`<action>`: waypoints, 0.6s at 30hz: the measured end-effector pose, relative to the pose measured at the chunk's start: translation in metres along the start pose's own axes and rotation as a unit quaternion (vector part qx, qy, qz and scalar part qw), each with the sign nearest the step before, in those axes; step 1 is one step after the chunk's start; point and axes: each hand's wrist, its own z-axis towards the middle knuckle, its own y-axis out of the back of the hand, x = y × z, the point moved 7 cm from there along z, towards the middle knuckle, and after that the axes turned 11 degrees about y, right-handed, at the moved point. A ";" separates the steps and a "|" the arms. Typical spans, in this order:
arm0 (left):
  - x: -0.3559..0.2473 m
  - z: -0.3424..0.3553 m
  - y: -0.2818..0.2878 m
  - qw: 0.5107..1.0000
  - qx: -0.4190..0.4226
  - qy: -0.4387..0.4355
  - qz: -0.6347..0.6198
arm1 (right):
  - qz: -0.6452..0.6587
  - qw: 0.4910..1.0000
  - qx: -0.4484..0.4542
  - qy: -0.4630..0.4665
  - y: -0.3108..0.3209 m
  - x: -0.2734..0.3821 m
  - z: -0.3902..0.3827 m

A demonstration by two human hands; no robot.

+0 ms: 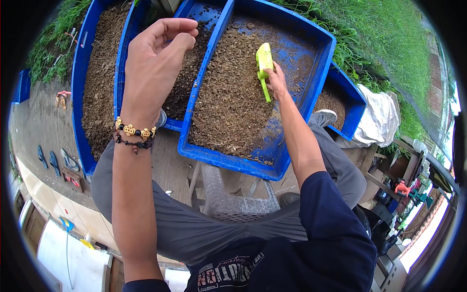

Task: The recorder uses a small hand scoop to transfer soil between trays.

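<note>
My left hand is raised over the middle blue tray of dark crumbly material, fingers curled toward the thumb; whatever they may hold is hidden. My right hand grips a lime-green plastic scoop over the large blue tray, which holds brown, coarse, crumbly material. A bead bracelet is on my left wrist.
More blue trays flank these. A white sack lies right, beside grass and mesh. A grey woven seat is between my legs. Sandals lie left; cluttered tools stand at the right.
</note>
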 end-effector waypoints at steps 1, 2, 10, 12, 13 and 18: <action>-0.002 0.000 -0.001 1.000 -0.003 -0.008 -0.013 | -0.001 1.000 -0.001 0.001 -0.002 -0.001 0.002; -0.002 -0.001 0.002 1.000 -0.011 -0.014 -0.023 | -0.002 1.000 0.014 0.005 -0.012 0.001 0.000; -0.005 -0.001 0.002 0.999 -0.009 -0.035 -0.029 | -0.044 0.995 0.073 0.042 -0.038 -0.002 -0.014; -0.006 0.000 -0.001 0.999 -0.007 -0.034 -0.033 | -0.043 0.993 0.089 0.057 -0.038 -0.004 -0.016; -0.007 0.001 -0.004 0.999 -0.005 -0.036 -0.032 | -0.072 0.991 0.090 0.072 -0.035 -0.005 -0.018; 0.001 -0.001 0.006 1.000 -0.002 -0.016 0.003 | 0.087 0.981 0.151 -0.087 -0.067 -0.003 -0.067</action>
